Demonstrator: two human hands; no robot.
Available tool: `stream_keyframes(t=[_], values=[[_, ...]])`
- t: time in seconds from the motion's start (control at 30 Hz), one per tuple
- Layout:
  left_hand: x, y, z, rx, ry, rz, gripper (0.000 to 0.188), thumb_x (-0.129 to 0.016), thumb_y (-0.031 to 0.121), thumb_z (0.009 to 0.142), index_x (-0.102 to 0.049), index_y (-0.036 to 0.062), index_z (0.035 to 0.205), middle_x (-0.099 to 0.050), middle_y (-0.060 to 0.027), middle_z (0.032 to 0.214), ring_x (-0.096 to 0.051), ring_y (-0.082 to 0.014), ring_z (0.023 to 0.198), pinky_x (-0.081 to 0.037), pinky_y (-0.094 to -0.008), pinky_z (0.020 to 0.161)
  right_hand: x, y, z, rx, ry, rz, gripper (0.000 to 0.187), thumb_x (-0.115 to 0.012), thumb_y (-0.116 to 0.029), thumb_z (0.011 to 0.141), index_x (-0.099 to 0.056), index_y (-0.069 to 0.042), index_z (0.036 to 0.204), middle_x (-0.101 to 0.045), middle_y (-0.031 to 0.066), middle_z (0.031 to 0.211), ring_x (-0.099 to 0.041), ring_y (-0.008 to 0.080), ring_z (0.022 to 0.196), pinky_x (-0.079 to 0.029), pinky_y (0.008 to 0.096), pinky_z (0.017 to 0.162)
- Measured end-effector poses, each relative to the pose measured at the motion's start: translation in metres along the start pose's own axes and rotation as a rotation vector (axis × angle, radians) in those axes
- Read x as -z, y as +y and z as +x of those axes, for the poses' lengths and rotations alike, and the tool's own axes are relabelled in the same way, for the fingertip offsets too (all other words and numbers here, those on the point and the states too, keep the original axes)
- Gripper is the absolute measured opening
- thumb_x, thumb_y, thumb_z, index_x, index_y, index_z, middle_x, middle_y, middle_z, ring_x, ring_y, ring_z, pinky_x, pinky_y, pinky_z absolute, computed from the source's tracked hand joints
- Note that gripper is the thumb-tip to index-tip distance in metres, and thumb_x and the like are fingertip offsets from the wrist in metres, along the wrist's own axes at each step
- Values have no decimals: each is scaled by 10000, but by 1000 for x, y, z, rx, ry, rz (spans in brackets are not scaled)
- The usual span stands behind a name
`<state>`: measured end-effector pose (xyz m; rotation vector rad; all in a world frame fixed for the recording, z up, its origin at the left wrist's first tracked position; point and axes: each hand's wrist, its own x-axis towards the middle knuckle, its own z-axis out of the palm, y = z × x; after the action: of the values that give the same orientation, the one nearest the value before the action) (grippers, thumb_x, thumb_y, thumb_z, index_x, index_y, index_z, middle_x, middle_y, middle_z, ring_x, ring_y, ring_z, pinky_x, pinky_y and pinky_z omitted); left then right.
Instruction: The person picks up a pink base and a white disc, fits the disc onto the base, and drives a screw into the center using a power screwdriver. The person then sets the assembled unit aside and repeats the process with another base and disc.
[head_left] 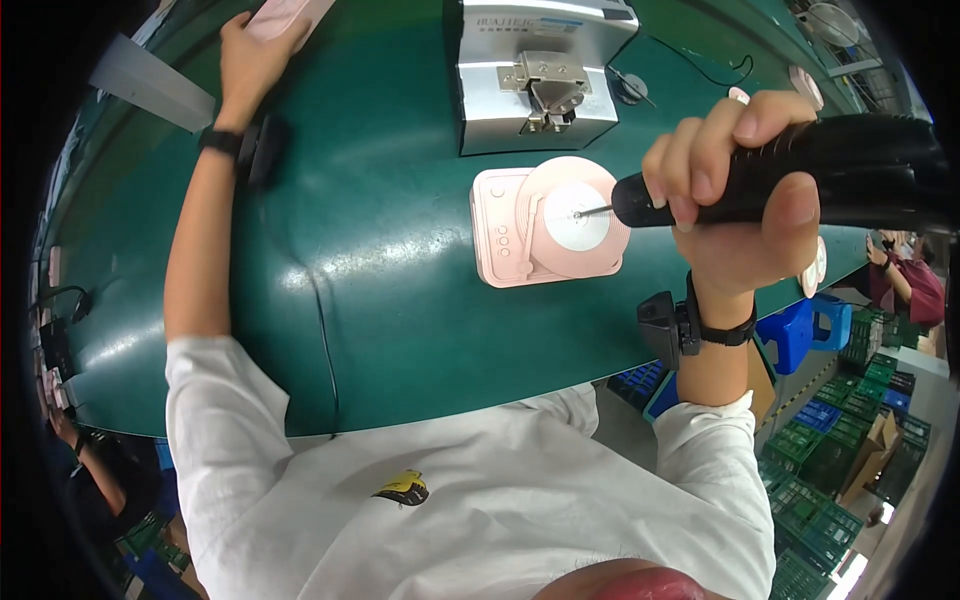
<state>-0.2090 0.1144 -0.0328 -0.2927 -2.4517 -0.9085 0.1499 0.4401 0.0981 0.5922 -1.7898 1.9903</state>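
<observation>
In front of me on the green table lies a pink record-player-shaped device (500,215), with a round pink platter and a white disc (575,238) at its centre. My right hand (735,185) is wrapped round a black electric screwdriver (850,165), held nearly level. The thin bit reaches the middle of the white disc, at a small metal spot. Far to the left, my outstretched left hand (255,65) grips a pink casing (287,14) by its near end; the upper frame edge cuts that casing off.
A silver screw-feeding machine (540,95) stands behind the device, with a small dark round part (632,88) beside it. A whitish bar (150,80) lies far left. A black cable (325,345) runs across the table (420,340). Other people sit at both sides; crates (820,450) stack right.
</observation>
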Motion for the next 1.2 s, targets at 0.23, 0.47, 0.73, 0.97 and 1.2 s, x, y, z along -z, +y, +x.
stream_keyframes(t=[0.23, 0.47, 0.73, 0.97, 1.2], values=[[136, 51, -154, -17, -174, 1, 942, -865, 407, 787, -418, -60, 1472, -543, -285, 1421, -541, -396, 1328, -443, -445, 1113, 17, 4, 8, 61, -173, 105, 496, -590, -530, 1010, -497, -68, 1164, -539, 54, 772, -498, 159, 558, -452, 360, 584], [177, 129, -180, -324, -34, 336, 849, -847, 335, 782, -475, -32, 1452, -587, -205, 1367, -479, -371, 1329, -402, -481, 1096, 5, 7, 12, 17, -161, 101, 431, -588, -467, 1013, -496, -64, 1136, -538, 67, 767, -504, 163, 561, -459, 358, 593], [125, 225, -209, -578, -717, -187, 813, -882, 333, 733, -536, 1, 1390, -542, -207, 1392, -537, -398, 1235, -396, -467, 1095, 4, 8, 6, -18, -75, 81, 355, -585, -393, 1013, -489, -65, 1107, -531, 76, 754, -508, 167, 561, -467, 355, 600], [78, 238, -237, -670, -500, -331, 797, -891, 417, 707, -566, -60, 1256, -588, -225, 1246, -561, -379, 1167, -435, -451, 999, -7, 13, 8, -28, 2, 85, 325, -599, -374, 1010, -499, -76, 1093, -510, 58, 756, -483, 160, 564, -460, 358, 619], [111, 221, -246, -576, -539, -154, 873, -890, 445, 715, -533, -64, 1328, -574, -235, 1280, -552, -403, 1202, -434, -471, 1026, 19, -13, -7, 60, -3, 299, 421, -644, -460, 998, -544, -79, 1145, -506, 32, 759, -497, 149, 565, -431, 356, 579]])
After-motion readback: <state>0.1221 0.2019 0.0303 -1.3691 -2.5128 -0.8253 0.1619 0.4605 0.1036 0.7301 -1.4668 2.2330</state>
